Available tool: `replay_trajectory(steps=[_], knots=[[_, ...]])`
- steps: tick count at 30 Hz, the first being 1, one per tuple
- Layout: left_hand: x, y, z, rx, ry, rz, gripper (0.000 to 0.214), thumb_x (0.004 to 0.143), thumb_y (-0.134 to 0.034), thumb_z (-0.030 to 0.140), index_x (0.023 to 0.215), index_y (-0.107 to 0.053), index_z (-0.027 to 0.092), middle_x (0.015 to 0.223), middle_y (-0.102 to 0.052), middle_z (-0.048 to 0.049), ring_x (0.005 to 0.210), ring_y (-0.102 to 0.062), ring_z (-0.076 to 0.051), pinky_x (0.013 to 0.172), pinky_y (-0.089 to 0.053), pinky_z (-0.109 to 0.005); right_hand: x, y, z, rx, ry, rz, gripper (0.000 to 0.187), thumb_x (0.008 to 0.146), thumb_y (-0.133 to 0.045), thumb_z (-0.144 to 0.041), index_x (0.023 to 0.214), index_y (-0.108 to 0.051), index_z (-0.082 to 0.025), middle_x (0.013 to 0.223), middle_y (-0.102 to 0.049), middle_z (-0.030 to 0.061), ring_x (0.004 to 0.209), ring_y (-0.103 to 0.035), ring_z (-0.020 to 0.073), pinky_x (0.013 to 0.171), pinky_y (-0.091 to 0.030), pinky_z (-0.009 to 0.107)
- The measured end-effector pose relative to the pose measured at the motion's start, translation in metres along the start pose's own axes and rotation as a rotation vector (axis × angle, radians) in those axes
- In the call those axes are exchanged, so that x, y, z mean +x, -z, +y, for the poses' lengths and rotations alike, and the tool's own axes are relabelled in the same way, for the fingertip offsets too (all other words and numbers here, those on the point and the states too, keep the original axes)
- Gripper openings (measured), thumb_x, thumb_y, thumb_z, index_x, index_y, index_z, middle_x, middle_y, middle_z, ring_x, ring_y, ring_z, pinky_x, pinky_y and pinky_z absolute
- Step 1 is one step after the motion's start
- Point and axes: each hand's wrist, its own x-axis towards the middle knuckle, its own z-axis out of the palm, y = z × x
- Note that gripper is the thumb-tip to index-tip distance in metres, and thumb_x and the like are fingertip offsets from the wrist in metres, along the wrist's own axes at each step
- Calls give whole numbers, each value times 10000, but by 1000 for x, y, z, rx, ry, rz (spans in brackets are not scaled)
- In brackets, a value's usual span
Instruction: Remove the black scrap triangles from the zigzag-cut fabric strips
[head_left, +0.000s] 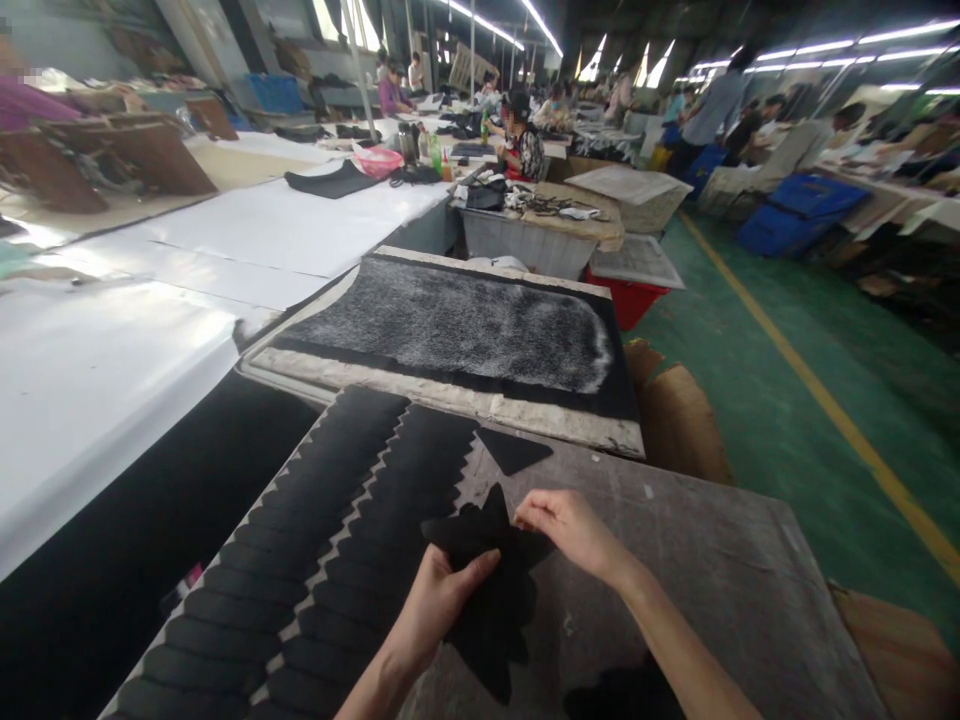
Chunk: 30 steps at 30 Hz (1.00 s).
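Fanned stack of blk pieces point(491, 600) is in the person's L hand point(454, 590), over the near part of the grey bench point(720, 560), just R of the laid-out rows. L hand is closed on it, thumb flat on top, other fingers hidden underneath. R hand point(559, 522) is at the stack's upper R edge, fingertips drawn together; can't tell if they've got a piece pinched. Under the R forearm, more dark material point(622, 692), partly cut off by the frame.

L of the stack, 2 long rows of overlapping blk pieces, outer row point(277, 540) & inner row point(390, 500), w/ a jagged strip of bench showing btwn. Single blk piece point(516, 452) lies flat nr the inner row's far end.

Beyond: pale board point(525, 415) w/ a blk sheet point(450, 315) on it, whitish & speckled mid-sheet. Cardboard point(686, 415) beside the board's R end. Farther back, grey bin point(525, 240), red bin point(628, 300), & a seated person in a patterned top point(529, 150). Far R, green floor point(720, 350) w/ yellow line point(795, 365).
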Motion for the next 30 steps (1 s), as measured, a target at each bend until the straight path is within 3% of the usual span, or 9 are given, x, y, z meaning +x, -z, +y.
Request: replay_trajectory(steps=[3,6,10,13,15,21,30], knots=[[10,-1,-5,154,-110,-11,285,740,-736,359,921,-704,140,885,-774,-63,833,-699,-227,730,-569,-292,24,13,14,-280,-72,357,211,842,-502,-371,798,-645,-222,836,-683,7,774,-613,133,706,-397,271],[16,-3,-4,203,-132,-87,271,764,-709,365,939,-706,159,908,-769,-54,891,-686,-231,780,-560,-302,47,19,24,-452,-116,510,172,826,-548,-368,897,-625,-232,972,-667,28,846,-631,155,712,-409,281],[27,-7,1,235,-150,-146,286,785,-673,388,959,-699,163,876,-755,-52,916,-676,-250,831,-559,-357,63,18,21,-590,-158,464,174,803,-590,-407,828,-611,-236,987,-644,27,836,-640,169,662,-399,285],[43,-7,7,332,-205,-145,336,777,-670,390,1019,-692,158,890,-753,-69,976,-659,-286,894,-544,-420,66,19,17,-646,-167,457,202,783,-624,-396,895,-600,-229,1022,-644,43,849,-646,176,672,-408,284],[55,-7,10,387,-240,-159,391,756,-691,368,1086,-669,158,962,-750,-82,1029,-644,-303,950,-519,-452,67,21,16,-648,-160,462,245,773,-641,-382,950,-583,-223,1029,-655,50,888,-650,185,705,-418,284],[79,-4,12,381,-270,-173,586,724,-728,298,1265,-541,172,1257,-661,-87,1179,-579,-301,1057,-451,-448,73,26,18,-620,-130,382,177,764,-642,-347,880,-582,-228,902,-701,29,854,-649,182,688,-387,281],[79,-5,11,338,-259,-164,584,718,-727,266,1263,-545,162,1175,-695,-79,1200,-567,-314,1079,-428,-470,82,30,26,-318,-176,353,148,748,-596,-360,703,-601,-219,669,-660,-13,633,-570,117,587,-334,248]])
